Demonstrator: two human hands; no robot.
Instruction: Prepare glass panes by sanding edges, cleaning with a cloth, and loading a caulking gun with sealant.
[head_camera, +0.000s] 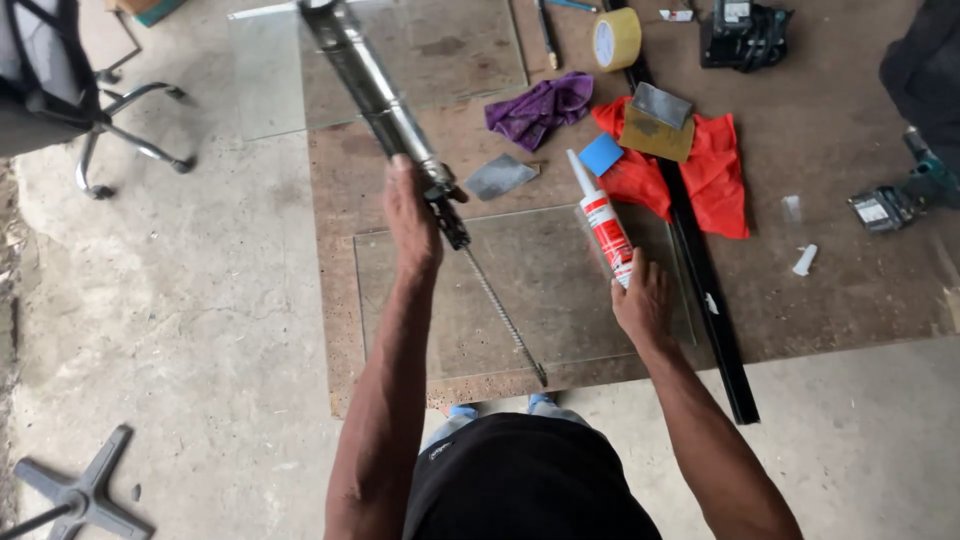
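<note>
My left hand (412, 215) grips the handle of a metal caulking gun (375, 90). The gun's barrel points up and away, and its toothed push rod (505, 315) hangs out behind the handle. My right hand (642, 305) holds the base of a white and red sealant tube (603, 218) with a long white nozzle, which stands tilted on a clear glass pane (520, 300). The pane lies flat on a brown board (830, 290) on the concrete floor.
A second glass pane (270, 70) lies farther back. On the board are a purple cloth (540, 108), a red cloth (715, 170), a tape roll (616, 38), a blue pad (601, 154), a metal scraper (498, 177) and a long black bar (705, 280). An office chair (60, 80) stands at left.
</note>
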